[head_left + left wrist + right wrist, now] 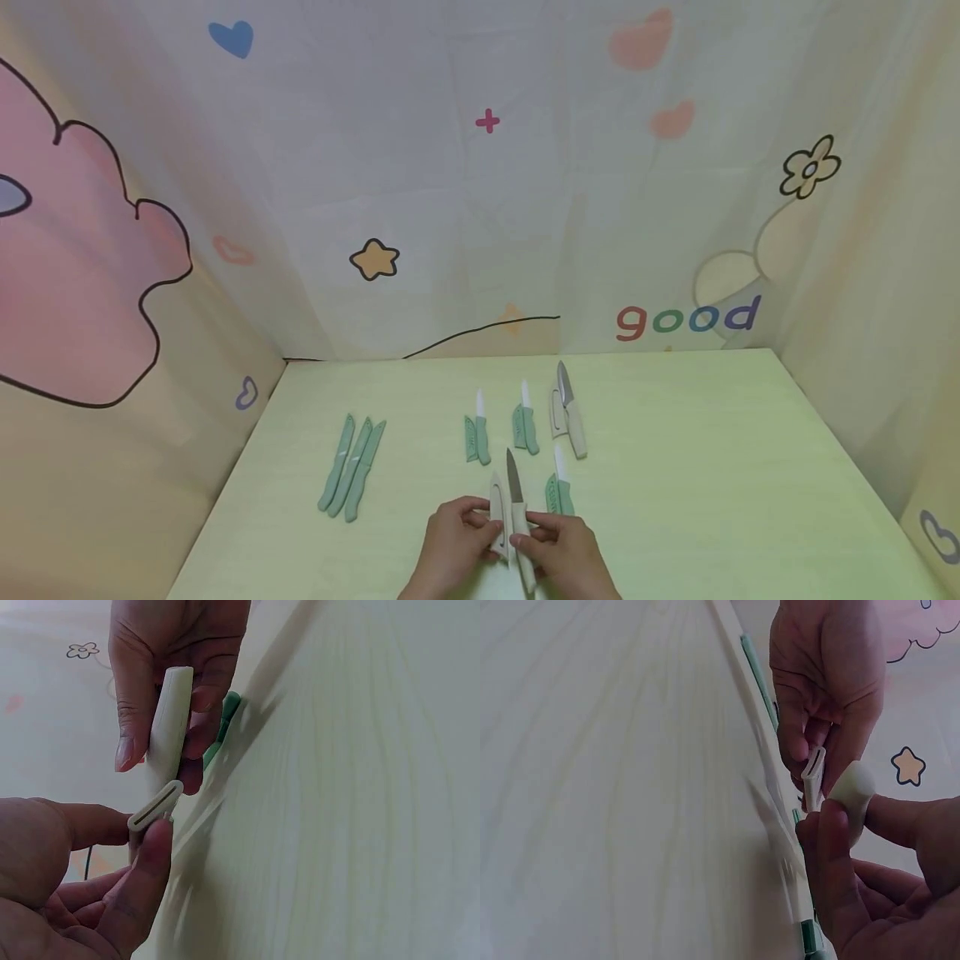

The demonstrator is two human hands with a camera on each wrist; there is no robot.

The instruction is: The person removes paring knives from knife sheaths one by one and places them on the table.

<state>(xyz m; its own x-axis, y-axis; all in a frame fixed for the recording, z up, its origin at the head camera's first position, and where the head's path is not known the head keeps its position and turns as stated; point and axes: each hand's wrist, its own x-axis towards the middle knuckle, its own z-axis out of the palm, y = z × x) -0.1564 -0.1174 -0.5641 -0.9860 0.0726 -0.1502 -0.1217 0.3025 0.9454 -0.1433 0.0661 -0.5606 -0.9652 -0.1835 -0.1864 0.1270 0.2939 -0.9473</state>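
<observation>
While my left hand pinches a flat, tapered, cream plastic-looking sheath, my right hand grips the smooth cream handle of a knife with a pointed grey blade. The sheath sits at two o'clock from the middle of my left hand; the knife sits at ten o'clock from my right, its tip pointing just short of twelve. They run close beside each other. Three slim, green sheathed knives lie on the pale yellow-green table at ten o'clock from my left hand.
</observation>
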